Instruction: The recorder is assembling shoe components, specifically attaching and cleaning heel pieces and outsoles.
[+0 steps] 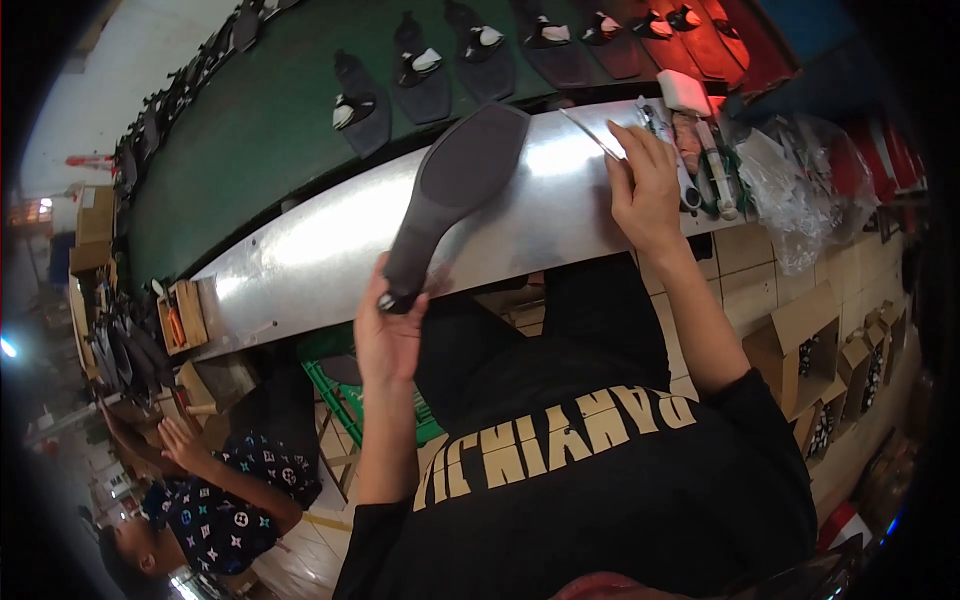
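My left hand (390,340) is closed round the narrow heel end of a dark sandal (470,160), whose broad toe end points up and away over the metal worktop. The sandal's flat underside, with a large oval area, faces me. My right hand (648,190) is over the right part of the worktop, fingers pinched on a thin silver tool (594,135); its exact kind does not show. Close by that hand lie a white-handled brush (716,170) and a white block (682,92).
Beyond the metal worktop (320,240), a green conveyor belt (240,150) carries a row of dark sandals (490,55). Clear plastic bags (800,180) lie at the right, with open cartons (795,345) below. A co-worker (230,490) sits at the lower left near a wooden box (183,315).
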